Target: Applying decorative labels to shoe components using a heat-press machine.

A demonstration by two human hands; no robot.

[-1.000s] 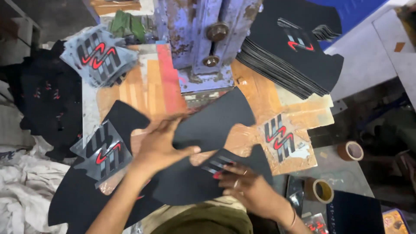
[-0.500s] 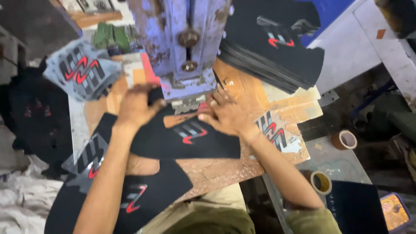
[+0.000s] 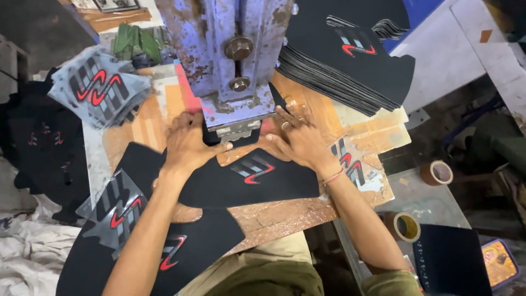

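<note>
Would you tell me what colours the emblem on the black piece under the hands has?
Grey bars with a red wavy stroke, on the black piece; clearest in the head view.

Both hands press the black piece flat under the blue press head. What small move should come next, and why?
Probably draw both hands back. The left hand and right hand lie flat on the black piece, fingertips close under the press head, so they should likely clear it first.

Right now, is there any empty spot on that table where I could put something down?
Bare wood shows below the black piece, along the table's front edge. Another bare strip lies between the clear sheets and the press. Under the press it is crowded: left hand and right hand press there.
</note>
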